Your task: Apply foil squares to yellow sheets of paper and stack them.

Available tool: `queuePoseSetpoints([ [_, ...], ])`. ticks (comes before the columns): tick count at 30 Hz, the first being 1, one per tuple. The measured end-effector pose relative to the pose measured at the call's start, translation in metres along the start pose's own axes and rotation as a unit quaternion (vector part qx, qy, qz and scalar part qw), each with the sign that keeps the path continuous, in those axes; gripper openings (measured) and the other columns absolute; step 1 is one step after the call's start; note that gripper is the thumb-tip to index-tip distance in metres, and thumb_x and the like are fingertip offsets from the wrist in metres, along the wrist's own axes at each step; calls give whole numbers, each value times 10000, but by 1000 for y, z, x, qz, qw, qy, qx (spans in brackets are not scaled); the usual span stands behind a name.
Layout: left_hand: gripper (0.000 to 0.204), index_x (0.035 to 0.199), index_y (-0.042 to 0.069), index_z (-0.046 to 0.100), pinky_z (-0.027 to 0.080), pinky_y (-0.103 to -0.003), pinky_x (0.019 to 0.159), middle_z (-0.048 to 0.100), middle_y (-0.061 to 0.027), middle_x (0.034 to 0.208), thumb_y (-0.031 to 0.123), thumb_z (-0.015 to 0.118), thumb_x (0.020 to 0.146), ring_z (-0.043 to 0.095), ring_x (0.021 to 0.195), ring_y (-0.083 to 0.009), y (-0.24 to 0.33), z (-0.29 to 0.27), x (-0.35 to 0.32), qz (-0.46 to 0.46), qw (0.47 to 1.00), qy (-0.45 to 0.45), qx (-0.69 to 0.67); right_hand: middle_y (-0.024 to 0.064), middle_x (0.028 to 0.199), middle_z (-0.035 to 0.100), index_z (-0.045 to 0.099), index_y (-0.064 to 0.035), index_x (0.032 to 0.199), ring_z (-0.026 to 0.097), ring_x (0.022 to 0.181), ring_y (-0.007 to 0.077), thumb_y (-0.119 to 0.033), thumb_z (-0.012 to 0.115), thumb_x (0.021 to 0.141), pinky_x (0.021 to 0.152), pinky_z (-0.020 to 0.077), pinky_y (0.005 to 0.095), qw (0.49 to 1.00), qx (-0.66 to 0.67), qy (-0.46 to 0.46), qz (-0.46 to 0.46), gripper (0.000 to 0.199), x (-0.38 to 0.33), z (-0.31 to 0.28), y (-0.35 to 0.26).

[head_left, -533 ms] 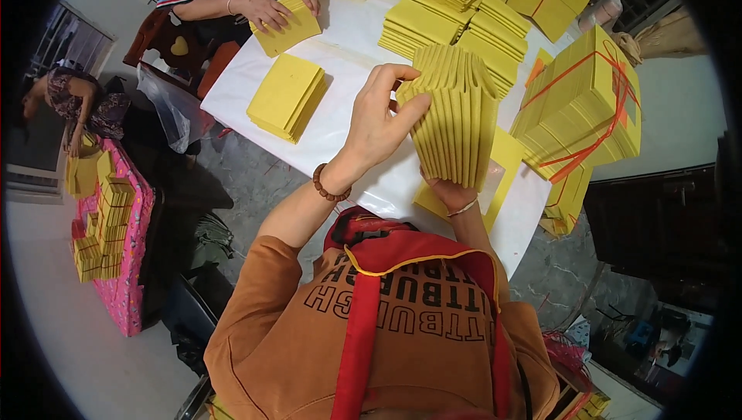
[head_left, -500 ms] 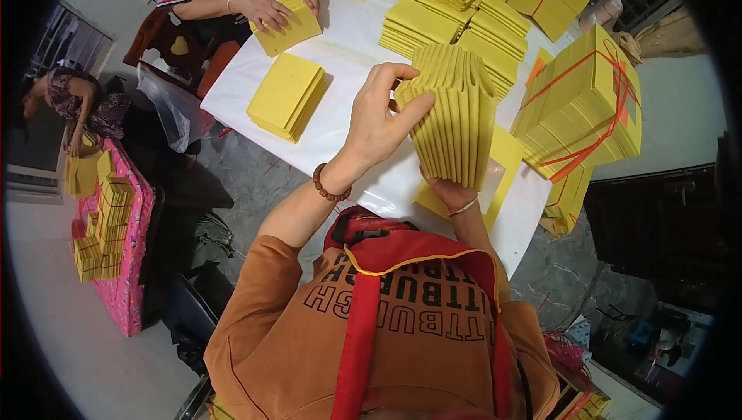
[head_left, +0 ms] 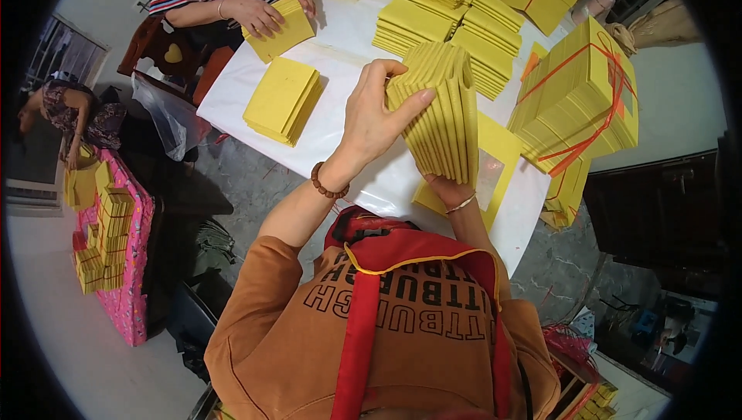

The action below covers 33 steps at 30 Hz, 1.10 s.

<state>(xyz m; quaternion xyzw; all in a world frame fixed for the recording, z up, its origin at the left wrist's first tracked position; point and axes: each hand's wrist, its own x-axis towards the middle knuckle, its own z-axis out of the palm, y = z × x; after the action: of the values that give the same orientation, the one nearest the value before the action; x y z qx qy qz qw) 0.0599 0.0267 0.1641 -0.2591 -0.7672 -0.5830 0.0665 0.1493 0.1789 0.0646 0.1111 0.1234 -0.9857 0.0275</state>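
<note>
Above the table's near edge I hold a thick stack of folded yellow papers (head_left: 439, 122), its rounded folds facing me. My left hand (head_left: 372, 115) grips the stack's left upper side, with the thumb lying across the folds and the fingers behind. My right hand (head_left: 448, 190) is closed under the stack's lower end; most of its fingers are hidden behind the papers. A flat yellow sheet (head_left: 502, 159) with a pale patch lies on the table beneath. To the left of my left hand rests a squared yellow stack (head_left: 283, 99).
The white-covered table (head_left: 348, 41) bears piles of folded yellow papers (head_left: 417, 22) and a large block tied with red string (head_left: 568, 103) on the right. Across it a person's hands (head_left: 263, 14) hold a yellow stack. At far left another person bends by a pink-covered table (head_left: 127, 265).
The stack in my hands has turned slightly and looks narrower, its right side pulled in to the left. My hands keep their hold. The view has shifted a little.
</note>
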Motion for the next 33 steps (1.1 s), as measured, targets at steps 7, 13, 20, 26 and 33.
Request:
queuePoseSetpoints([
  [7,507,1023,-2,482,443,-350,748,533,-151,979,395,668,769,545,874,-272,-1,-1,0,-43,999,-25,7,93,1198,561,494,-98,1235,567,1056,238,-395,420,893,863,488,392,1000,20,-19,-1,459,-4,-7,4],
  [13,559,1077,-22,454,439,-337,778,528,-166,1013,409,652,781,537,903,-244,-10,-1,0,-69,996,-43,-37,65,1168,580,515,-112,1213,573,1025,225,-436,458,880,817,484,369,997,-65,5,-48,468,-6,-12,-3],
  [20,527,1216,9,367,378,-294,838,528,-95,1066,294,580,827,479,939,-144,-19,-6,5,-140,966,-106,-189,59,1115,592,522,-105,1191,585,983,196,-395,487,880,802,488,339,965,-221,96,-106,426,-3,-21,-30],
  [26,844,1428,57,60,385,-339,835,513,-126,1022,262,568,787,489,890,-181,-50,-8,19,-289,899,-216,-248,116,1167,503,375,-65,1270,531,1039,218,-222,598,814,835,478,341,907,-366,80,-194,531,-7,6,-42],
  [33,930,1424,69,87,413,-335,828,524,-162,1062,255,663,718,539,920,-223,-64,3,29,-226,912,-202,-275,118,1208,466,308,-73,1305,503,1083,234,-203,601,813,882,462,364,913,-371,55,-160,588,3,8,-52],
])
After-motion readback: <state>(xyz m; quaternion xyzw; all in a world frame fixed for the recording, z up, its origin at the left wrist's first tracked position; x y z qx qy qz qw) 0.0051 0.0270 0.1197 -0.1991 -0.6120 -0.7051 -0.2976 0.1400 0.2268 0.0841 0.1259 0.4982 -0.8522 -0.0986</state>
